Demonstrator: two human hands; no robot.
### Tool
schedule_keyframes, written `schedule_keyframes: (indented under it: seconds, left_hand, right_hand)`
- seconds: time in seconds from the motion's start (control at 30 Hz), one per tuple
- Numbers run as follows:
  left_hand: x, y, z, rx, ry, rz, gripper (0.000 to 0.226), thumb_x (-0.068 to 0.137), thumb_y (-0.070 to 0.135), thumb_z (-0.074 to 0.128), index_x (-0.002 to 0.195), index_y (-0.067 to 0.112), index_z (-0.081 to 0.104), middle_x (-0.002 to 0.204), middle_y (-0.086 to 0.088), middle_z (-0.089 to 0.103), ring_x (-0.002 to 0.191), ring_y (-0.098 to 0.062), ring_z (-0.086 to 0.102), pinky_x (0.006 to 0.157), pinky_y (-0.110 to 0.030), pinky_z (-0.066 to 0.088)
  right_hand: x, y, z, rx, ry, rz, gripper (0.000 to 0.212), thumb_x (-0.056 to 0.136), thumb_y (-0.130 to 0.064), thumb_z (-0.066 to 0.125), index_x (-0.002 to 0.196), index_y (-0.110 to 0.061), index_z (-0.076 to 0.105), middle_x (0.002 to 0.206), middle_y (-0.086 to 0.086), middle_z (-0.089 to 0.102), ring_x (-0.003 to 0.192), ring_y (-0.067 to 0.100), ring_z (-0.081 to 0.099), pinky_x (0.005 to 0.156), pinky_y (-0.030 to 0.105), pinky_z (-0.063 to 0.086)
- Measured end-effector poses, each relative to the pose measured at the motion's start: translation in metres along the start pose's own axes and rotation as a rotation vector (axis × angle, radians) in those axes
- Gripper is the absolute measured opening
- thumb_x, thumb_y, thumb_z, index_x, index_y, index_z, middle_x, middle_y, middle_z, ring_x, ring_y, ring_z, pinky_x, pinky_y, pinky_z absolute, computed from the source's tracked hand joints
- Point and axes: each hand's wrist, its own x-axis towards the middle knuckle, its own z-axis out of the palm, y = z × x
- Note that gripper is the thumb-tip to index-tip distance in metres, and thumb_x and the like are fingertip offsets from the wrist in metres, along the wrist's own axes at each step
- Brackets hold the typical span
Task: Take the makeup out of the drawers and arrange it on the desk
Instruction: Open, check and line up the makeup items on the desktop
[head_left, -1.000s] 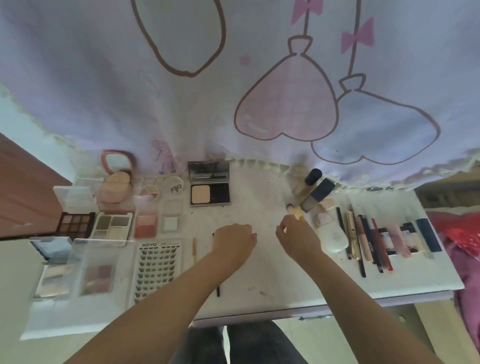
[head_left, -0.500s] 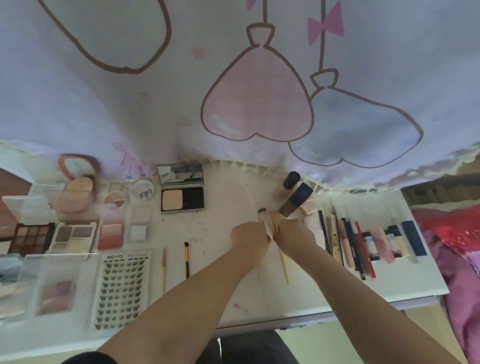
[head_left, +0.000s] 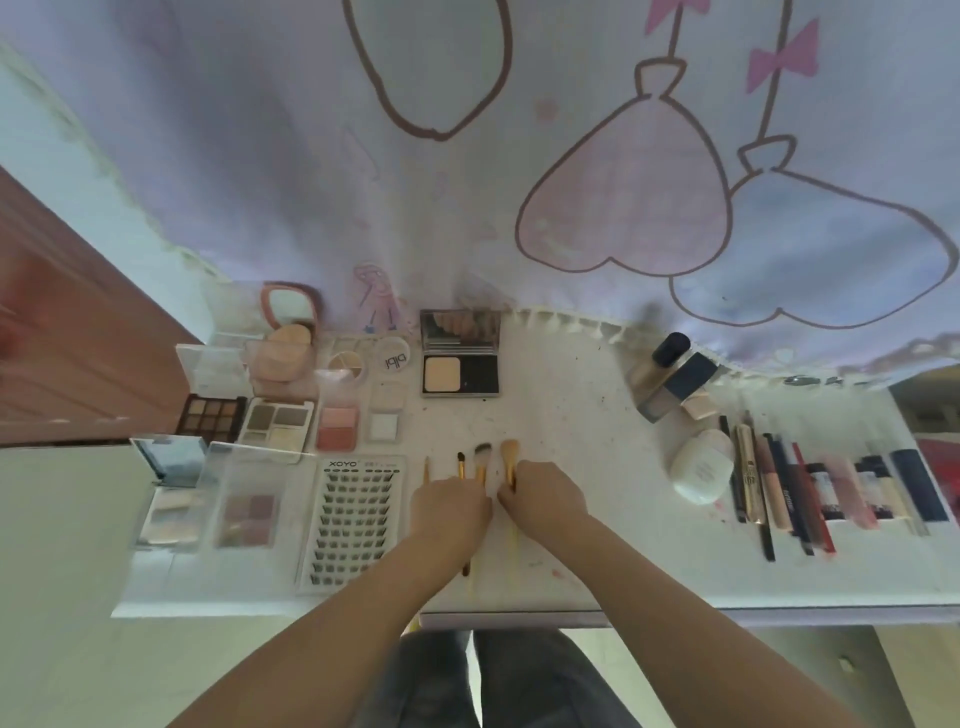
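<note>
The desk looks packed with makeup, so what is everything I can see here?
makeup brushes: four, gold handles, desk centre, in a row
lash tray: one, white, left of the brushes
palettes: several, brown, grey and pink, left side
powder compact: one, black, open, at the back
foundation bottles: two, dark caps, back right
white case: one, right of centre
pencils and tubes: many, mixed colours, right end
cloth: one, pale with heart drawings, behind
left hand: on the brush handles
right hand: holds the rightmost brush

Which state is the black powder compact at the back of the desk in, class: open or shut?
Open. The black powder compact has its lid raised, showing the mirror above a beige powder pan and a dark compartment.
</note>
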Motion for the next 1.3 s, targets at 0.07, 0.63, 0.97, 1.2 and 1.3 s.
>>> schedule_keyframes:
  seconds: [0.07,0.63,0.97,1.2,1.3]
  left_hand:
    - [-0.002,-0.007,0.002,-0.003,0.012,0.014,0.030,0.097,0.029,0.037,0.086,0.016,0.061,0.084,-0.003,0.063,0.070,-0.020,0.057,0.053,-0.027,0.031]
    - [0.046,0.128,-0.057,-0.454,0.133,0.350,0.043,0.096,0.037,0.043,0.134,0.018,0.040,0.122,-0.004,0.049,0.104,-0.024,0.056,0.084,-0.036,0.045]
    - [0.099,0.190,-0.043,-0.708,0.179,0.124,0.036,0.089,0.036,0.050,0.117,0.014,0.050,0.112,-0.003,0.052,0.098,-0.025,0.055,0.074,-0.032,0.044]
    - [0.062,0.147,-0.031,-0.980,0.207,0.234,0.014,0.087,0.031,0.058,0.089,0.027,0.045,0.074,0.017,0.056,0.065,0.004,0.054,0.057,-0.013,0.037]
    - [0.038,0.117,-0.036,-1.079,0.323,0.205,0.019,0.088,0.035,0.059,0.090,0.023,0.044,0.069,0.009,0.053,0.058,-0.002,0.047,0.053,-0.018,0.035]
  right_hand:
    - [-0.001,-0.006,0.005,0.001,0.018,-0.003,0.027,0.097,-0.032,0.041,0.107,-0.010,0.053,0.091,0.007,0.060,0.085,0.024,0.060,0.061,0.028,0.039]
    - [-0.014,0.121,-0.161,0.024,0.540,0.109,0.022,0.096,-0.037,0.042,0.102,-0.016,0.049,0.083,0.003,0.062,0.077,0.026,0.057,0.059,0.030,0.039]
    - [0.015,0.143,-0.154,-0.196,0.250,0.017,0.063,0.090,-0.060,0.043,0.133,-0.016,0.031,0.101,0.005,0.062,0.086,0.026,0.062,0.069,0.035,0.051]
    - [0.007,0.122,-0.150,-0.098,0.236,-0.102,0.046,0.086,-0.060,0.045,0.101,-0.016,0.045,0.073,-0.005,0.050,0.063,0.011,0.050,0.051,0.026,0.038]
    - [0.006,0.097,-0.148,0.099,0.194,-0.125,0.039,0.083,-0.058,0.049,0.080,-0.020,0.044,0.071,-0.005,0.051,0.063,0.010,0.049,0.050,0.025,0.034]
